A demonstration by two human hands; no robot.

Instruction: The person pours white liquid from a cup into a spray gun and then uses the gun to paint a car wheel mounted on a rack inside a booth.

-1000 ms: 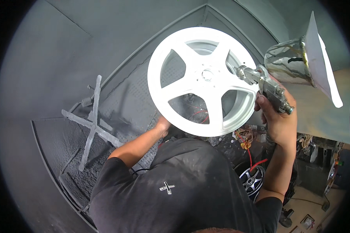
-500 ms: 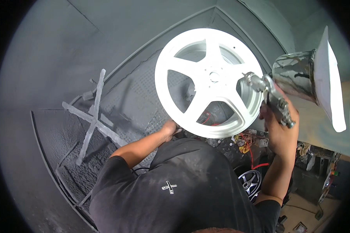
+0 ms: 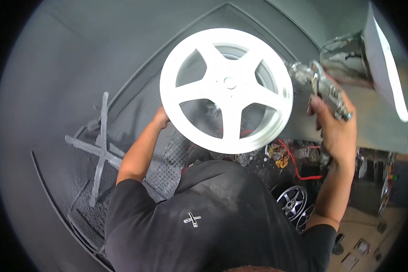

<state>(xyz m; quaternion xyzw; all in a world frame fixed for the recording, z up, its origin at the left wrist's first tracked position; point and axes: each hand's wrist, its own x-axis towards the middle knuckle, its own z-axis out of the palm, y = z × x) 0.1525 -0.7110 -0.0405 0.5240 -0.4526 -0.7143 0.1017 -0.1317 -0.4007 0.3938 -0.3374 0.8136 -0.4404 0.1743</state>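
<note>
A white five-spoke wheel rim (image 3: 231,122) faces up in front of me. At its left edge is my left hand (image 3: 162,119), with its fingers hidden behind the rim, so its grip does not show. My right hand (image 3: 335,131) is closed around a metal spray gun (image 3: 324,88) just right of the wheel, the nozzle pointing left towards the rim's edge. A paint-streaked cup (image 3: 344,56) sits on the gun, with a broad white sheet-like piece (image 3: 385,63) across its far end.
A grey coated cross-shaped stand (image 3: 102,154) is at the left, by grey walls. Darker spoked wheels (image 3: 292,201) rest low at right. Crumpled yellowish scraps (image 3: 279,156) and a red hose (image 3: 297,167) lie beyond my waist. A brownish panel (image 3: 362,118) stands behind the gun.
The wheel has turned, its spokes now at different angles, and it appears further left in view. My left hand has moved left and up along its edge. The spray gun has shifted slightly right.
</note>
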